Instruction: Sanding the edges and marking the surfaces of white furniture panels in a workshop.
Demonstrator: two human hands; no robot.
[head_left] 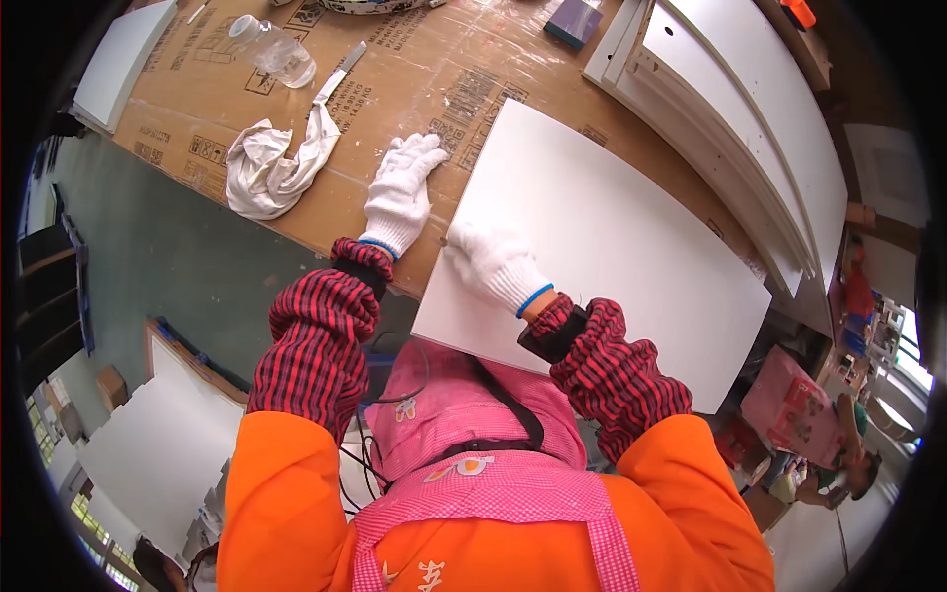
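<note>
A large white panel [602, 237] lies flat, its near corner close to my apron. In a white knit glove, my right hand [493, 264] rests on the panel by its left edge. Its fingers are curled in, and a small brownish spot shows at the fingertips; what they hold, if anything, I cannot make out. My left hand [400, 192], gloved the same way, lies palm down on the cardboard-covered table [345, 212], just left of the panel. Its fingers are stretched out and it holds nothing.
Left of my left hand lies a crumpled white cloth [264, 173] beside a knife-like blade [340, 74]. Farther back stands a clear plastic bottle [281, 57]. Stacked white boards [730, 109] run along the right, near a dark blue box [573, 22]. Another person [853, 464] is at far right.
</note>
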